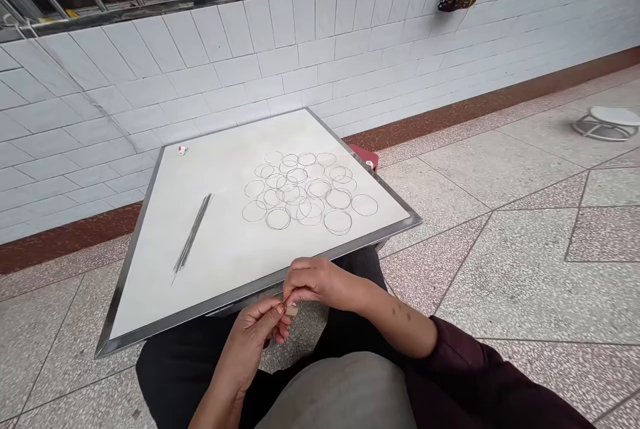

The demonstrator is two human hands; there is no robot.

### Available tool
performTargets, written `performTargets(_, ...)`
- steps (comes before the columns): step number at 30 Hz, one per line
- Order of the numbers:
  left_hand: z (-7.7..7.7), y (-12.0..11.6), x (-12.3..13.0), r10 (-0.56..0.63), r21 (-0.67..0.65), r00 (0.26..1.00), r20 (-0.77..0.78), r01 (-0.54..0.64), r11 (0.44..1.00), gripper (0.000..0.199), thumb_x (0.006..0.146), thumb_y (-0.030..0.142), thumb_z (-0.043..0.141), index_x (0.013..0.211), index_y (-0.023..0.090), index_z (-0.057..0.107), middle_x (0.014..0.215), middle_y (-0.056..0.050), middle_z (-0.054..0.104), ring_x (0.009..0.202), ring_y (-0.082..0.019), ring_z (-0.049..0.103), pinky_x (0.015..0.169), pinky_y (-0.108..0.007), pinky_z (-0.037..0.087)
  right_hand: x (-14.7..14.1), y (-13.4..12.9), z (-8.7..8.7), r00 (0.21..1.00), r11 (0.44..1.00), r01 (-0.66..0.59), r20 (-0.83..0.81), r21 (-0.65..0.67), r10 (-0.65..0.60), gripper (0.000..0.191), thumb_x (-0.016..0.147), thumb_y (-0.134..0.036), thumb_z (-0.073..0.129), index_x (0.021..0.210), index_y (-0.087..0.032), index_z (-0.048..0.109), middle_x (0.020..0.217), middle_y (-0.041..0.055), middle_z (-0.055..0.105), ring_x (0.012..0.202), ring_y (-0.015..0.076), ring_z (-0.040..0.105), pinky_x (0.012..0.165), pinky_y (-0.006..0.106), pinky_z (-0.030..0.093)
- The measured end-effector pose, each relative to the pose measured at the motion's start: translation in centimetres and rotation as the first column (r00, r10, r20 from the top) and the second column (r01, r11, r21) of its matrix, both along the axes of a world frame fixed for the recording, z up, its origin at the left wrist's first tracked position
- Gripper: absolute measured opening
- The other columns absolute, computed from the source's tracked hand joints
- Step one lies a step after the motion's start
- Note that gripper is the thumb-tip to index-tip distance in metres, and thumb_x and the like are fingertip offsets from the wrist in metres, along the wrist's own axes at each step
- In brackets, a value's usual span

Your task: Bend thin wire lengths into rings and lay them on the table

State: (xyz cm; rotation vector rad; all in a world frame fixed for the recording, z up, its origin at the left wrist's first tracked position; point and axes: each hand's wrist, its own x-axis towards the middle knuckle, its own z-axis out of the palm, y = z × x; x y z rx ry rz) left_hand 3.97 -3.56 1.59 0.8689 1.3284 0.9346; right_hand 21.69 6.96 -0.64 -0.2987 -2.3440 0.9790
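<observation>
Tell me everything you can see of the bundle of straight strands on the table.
The bundle is of thin, dark grey strands, metallic-looking, nearly parallel, loosely gathered with uneven ends. No tie shows. It lies flat and slanted on the white tabletop, left of the rings; nothing else touches it.

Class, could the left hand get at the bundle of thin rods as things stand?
Probably yes: the thin rods lie loose on the tabletop, with nothing standing between them and the left hand. It is occupied, though, apparently holding a small pale piece against the right hand.
</observation>
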Motion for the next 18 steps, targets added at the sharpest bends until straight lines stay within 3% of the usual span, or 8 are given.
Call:
performTargets(5,-0.3,-0.3,-0.1,0.082,-0.022,0.993,0.086,-0.080,0.997,0.029,0.074,0.045,0.073,0.078,0.016,0.077,0.070,-0.005,0.065,0.061,-0.016,0.055,0.057,-0.029,0.042,-0.3,-0.7,-0.3,0.997,0.990,0.046,-0.056,-0.132,-0.054,0.021,0.097,-0.032,0.057,0.100,-0.017,0.071,0.091,0.0060,0.064,0.085,0.0133,0.062,0.078,0.024,0.051)
performTargets(10,-0.7,0.4,-1.0,0.041,-0.060,0.988,0.152,-0.032,0.998,0.028,0.073,0.043,0.075,0.078,0.015,0.077,0.071,-0.007,0.067,0.061,-0.016,0.057,0.057,-0.029,0.043,-0.5,-0.2,-0.1,0.996,0.972,0.084,-0.004,-0.219,-0.087,0.019,0.096,-0.032,0.059,0.098,-0.018,0.071,0.088,0.0042,0.065,0.084,0.0134,0.063,0.077,0.024,0.051)
performTargets(18,-0.7,2.6,-2.6,-0.033,-0.050,0.980,0.197,0.044,0.998,0.030,0.075,0.042,0.076,0.089,0.016,0.080,0.076,-0.008,0.068,0.066,-0.017,0.059,0.062,-0.031,0.046,-1.4,2.4,1.1,0.998,0.995,0.022,0.058,-0.100,-0.016,0.019,0.097,-0.030,0.057,0.098,-0.018,0.071,0.090,0.0043,0.064,0.085,0.0132,0.061,0.078,0.024,0.049)
